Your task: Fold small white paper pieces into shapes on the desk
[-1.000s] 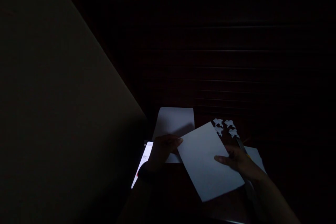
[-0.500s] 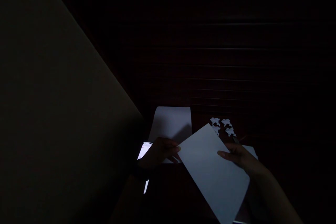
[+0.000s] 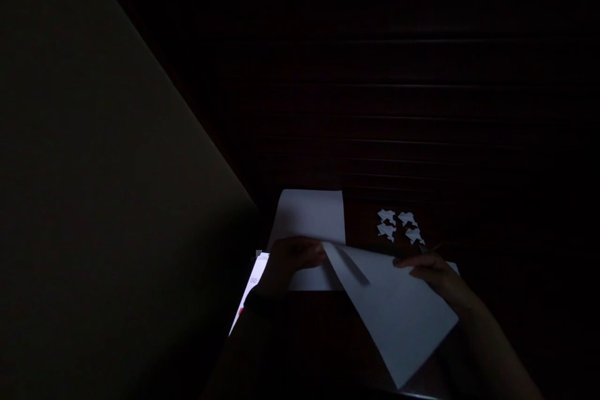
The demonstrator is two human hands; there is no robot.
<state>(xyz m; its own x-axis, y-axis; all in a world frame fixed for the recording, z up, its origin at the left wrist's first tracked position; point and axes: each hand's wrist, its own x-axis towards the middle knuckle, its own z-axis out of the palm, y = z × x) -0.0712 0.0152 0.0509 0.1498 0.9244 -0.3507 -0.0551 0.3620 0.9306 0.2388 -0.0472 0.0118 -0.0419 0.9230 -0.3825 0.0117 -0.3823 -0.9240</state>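
The scene is very dark. A white sheet of paper [image 3: 398, 312] lies tilted in front of me, with its upper edge folded over. My left hand [image 3: 290, 262] pinches the sheet's upper left corner. My right hand [image 3: 429, 270] holds its right upper edge with curled fingers. Under my left hand lies another white sheet [image 3: 312, 219]. Several small folded white paper figures [image 3: 399, 226] sit in a cluster just beyond my right hand.
A lit phone screen [image 3: 248, 290] glows under my left wrist. The dark wooden tabletop [image 3: 422, 137] stretches away ahead. A large dim beige surface [image 3: 94, 200] fills the left side. More white paper [image 3: 454, 269] shows behind my right hand.
The sheet was held up facing me; its top edge has come down and now lies folded forward. Both hands kept their grip and shifted slightly.
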